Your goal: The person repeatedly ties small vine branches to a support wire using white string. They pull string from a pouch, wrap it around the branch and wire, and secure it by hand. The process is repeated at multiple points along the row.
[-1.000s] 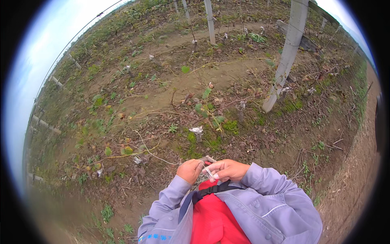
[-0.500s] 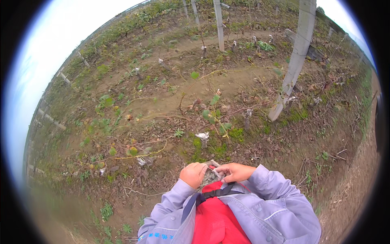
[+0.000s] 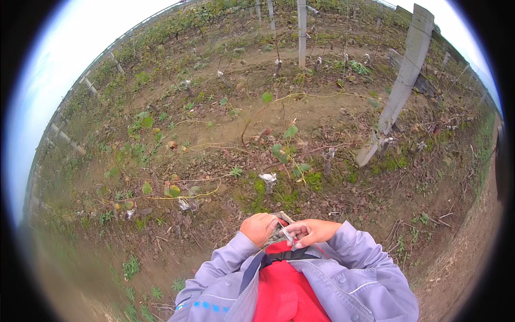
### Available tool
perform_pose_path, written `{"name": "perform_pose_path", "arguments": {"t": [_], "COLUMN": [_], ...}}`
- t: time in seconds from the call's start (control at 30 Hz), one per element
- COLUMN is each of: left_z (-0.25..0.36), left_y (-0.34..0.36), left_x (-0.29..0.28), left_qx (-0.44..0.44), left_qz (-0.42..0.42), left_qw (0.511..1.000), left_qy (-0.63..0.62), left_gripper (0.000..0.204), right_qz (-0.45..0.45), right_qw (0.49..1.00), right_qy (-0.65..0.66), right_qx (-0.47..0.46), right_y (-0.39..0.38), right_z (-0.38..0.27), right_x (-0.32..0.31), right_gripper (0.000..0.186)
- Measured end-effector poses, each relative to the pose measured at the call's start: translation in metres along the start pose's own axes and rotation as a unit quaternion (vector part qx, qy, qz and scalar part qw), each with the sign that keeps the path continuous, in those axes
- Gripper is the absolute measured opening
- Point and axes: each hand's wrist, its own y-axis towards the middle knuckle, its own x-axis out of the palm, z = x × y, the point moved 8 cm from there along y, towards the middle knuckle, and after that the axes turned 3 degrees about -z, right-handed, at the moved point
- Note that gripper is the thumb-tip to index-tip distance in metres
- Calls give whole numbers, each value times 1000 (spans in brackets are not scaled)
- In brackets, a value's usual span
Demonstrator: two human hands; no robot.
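Above the red front of my clothing and the black strap, my left hand is closed, pinching a thin translucent strip. My right hand also pinches this strip, just right of the left. Behind both hands is a pale open container or bag at my waist, with a small red object in it; its other contents are mostly hidden. My grey-lilac sleeves come up from the lower edge.
Rows of low vines with white-wrapped stumps cover brown soil and weeds. Trailing shoots lie ahead of me. A leaning concrete post stands at right, more posts farther back. A dirt track runs along the right.
Both hands have shifted slightly rightward and stay close together at the waist, the strip shifting between the fingers. The view has turned a little, so posts and plants sit farther right and lower.
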Motion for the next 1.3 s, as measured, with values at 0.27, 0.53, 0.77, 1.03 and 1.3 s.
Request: {"name": "perform_pose_path", "arguments": {"t": [0.27, 0.53, 0.77, 1.03, 1.3], "left_z": [15, 2, 1, 1, -7], "left_y": [-1, 0, -10, -5, 5], "left_x": [10, 6, -18, -5, -39], "left_qx": [46, -17, 8, -28, -14], "left_qz": [-33, -15, 50, -34, -35], "left_qw": [998, 997, 999, 995, 999], "left_qy": [11, -76, 14, -87, -35], "left_gripper": [15, 18, 16, 18, 17], "right_qz": [294, 77, 125, 112, 111], "right_qw": [876, 963, 924, 968, 964], "right_qy": [-375, 202, -361, 157, -239], "right_qx": [-73, -163, 24, -162, -34], "right_y": [-3, 12, 17, 34, 36], "right_z": [-48, -32, -22, -43, -19], "right_x": [-47, -17, -34, -27, -34], "right_gripper": [72, 78, 74, 89, 48]}}
